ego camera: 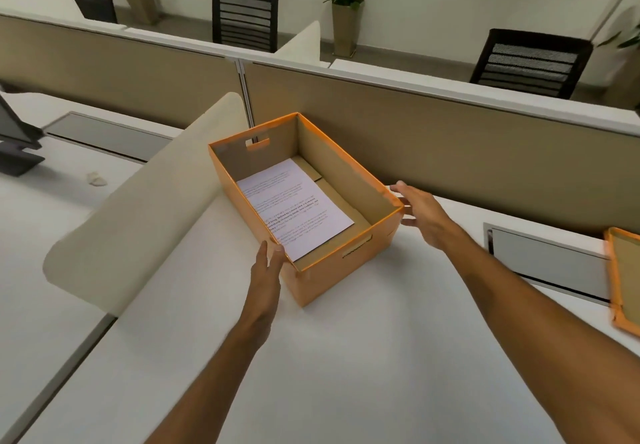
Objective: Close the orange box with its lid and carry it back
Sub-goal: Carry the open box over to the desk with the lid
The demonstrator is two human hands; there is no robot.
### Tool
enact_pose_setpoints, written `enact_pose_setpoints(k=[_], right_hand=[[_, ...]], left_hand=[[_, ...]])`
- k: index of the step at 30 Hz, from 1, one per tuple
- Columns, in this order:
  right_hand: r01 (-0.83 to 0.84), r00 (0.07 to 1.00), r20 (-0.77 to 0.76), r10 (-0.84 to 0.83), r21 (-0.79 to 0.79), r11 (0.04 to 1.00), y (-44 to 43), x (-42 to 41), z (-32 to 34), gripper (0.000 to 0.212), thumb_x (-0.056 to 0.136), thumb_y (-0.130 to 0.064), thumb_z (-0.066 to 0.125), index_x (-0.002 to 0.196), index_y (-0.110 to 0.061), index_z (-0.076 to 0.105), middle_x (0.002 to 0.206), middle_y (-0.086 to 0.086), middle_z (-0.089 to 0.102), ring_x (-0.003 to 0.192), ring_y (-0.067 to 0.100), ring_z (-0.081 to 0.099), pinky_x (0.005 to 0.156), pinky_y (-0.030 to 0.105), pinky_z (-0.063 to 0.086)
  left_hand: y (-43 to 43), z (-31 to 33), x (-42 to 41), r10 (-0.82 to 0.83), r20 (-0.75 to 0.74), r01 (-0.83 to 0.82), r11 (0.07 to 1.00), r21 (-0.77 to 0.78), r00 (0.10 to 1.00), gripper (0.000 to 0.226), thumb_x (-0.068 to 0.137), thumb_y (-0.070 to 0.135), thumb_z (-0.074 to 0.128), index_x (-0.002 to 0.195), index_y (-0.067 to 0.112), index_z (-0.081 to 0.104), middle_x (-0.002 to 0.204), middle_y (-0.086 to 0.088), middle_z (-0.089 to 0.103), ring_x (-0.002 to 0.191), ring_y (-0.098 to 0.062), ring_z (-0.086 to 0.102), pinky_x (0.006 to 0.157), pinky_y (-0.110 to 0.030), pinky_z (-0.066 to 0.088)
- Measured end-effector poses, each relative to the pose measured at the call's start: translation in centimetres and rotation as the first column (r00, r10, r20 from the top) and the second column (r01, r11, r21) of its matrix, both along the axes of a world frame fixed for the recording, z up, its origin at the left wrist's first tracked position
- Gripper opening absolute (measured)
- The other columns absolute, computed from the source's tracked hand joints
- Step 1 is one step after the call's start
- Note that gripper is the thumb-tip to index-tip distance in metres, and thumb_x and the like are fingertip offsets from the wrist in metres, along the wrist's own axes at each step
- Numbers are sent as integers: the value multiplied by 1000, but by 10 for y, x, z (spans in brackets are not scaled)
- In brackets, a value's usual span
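Note:
An open orange box [332, 270] stands on the white desk, turned at an angle, with a printed sheet of paper [294, 206] lying flat inside. Its orange lid [625, 281] lies upside down at the desk's right edge, partly out of frame. My left hand [266, 277] rests against the box's near left corner, fingers straight. At the box's right corner is my right hand [420, 211], fingers spread, touching or nearly touching the wall. Neither hand clasps anything.
A beige partition [450, 152] runs behind the box. A curved cream divider [145, 208] stands at the left. A monitor base [17, 152] sits far left. Grey cable hatches [547, 263] are set into the desk. Black chairs and potted plants stand beyond.

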State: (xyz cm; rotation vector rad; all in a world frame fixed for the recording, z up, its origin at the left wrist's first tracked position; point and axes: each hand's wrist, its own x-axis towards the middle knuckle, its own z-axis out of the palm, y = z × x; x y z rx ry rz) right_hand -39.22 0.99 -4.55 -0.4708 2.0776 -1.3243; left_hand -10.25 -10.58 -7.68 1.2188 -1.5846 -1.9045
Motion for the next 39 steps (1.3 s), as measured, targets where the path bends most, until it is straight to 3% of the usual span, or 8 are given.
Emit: enact_pose_setpoints(k=[4, 8, 11, 14, 19, 27, 31, 39], right_hand=[[5, 987, 159, -2, -18, 1000, -12, -13, -13, 35, 103, -40, 41, 116, -22, 68, 98, 7, 68, 105, 27, 62, 93, 48, 50], [-43, 971, 233, 50, -34, 999, -17, -20, -21, 36, 101, -43, 44, 111, -18, 68, 74, 2, 63, 93, 23, 60, 88, 43, 50], [-43, 966, 254, 56, -55, 998, -16, -19, -21, 41, 101, -44, 45, 120, -16, 67, 82, 4, 65, 95, 23, 60, 91, 46, 49], [-78, 966, 242, 94, -78, 994, -10, -12, -17, 36, 102, -41, 43, 120, -21, 68, 83, 4, 65, 92, 24, 61, 92, 48, 49], [-164, 968, 176, 177, -85, 983, 20, 9, -5, 35, 102, -43, 43, 115, -25, 71, 83, -5, 70, 86, 17, 63, 78, 40, 53], [-86, 974, 187, 124, -200, 976, 101, 71, 7, 30, 98, -51, 49, 114, -30, 63, 95, -8, 70, 80, 5, 65, 65, 31, 53], [0, 977, 205, 53, -251, 968, 153, 101, 9, 36, 91, -57, 54, 119, -34, 62, 112, 1, 72, 90, 17, 67, 72, 38, 55], [150, 959, 279, -52, -343, 927, 258, 150, 11, 43, 93, -48, 53, 136, -49, 52, 137, -14, 61, 119, 17, 64, 85, 44, 58]], left_hand=[[-3, -7, -5, 4, -76, 1, 998, 63, 997, 56, 90, 67, 42, 142, 55, 25, 145, 25, 35, 136, -12, 31, 113, -50, 28], [-7, -10, -8, 1, -85, 7, 996, 94, 996, 55, 89, 67, 45, 140, 63, 25, 125, 42, 45, 121, -6, 44, 104, -50, 35], [-8, -8, -9, 22, -95, -11, 993, 118, 995, 32, 89, 62, 49, 116, 76, 39, 100, 48, 61, 108, -3, 54, 85, -37, 46], [-10, -5, -5, 54, -104, -41, 991, 128, 993, 36, 91, 58, 49, 124, 70, 43, 105, 38, 66, 110, -10, 57, 75, -32, 50], [-11, -4, 17, 36, -88, -24, 991, 135, 995, 55, 86, 64, 52, 140, 55, 41, 137, 16, 59, 126, -22, 53, 78, -37, 52], [24, 16, 37, -23, -25, 24, 997, 68, 999, 46, 81, 73, 47, 125, 61, 53, 130, 14, 63, 118, -23, 61, 80, -37, 54], [48, 24, 45, -89, -6, 89, 996, 24, 996, 44, 77, 77, 45, 117, 65, 56, 122, 18, 68, 113, -19, 64, 79, -36, 55], [113, 44, 52, -253, 33, 254, 967, -23, 967, 40, 72, 79, 44, 109, 71, 56, 126, 17, 65, 114, -19, 63, 78, -35, 56]])
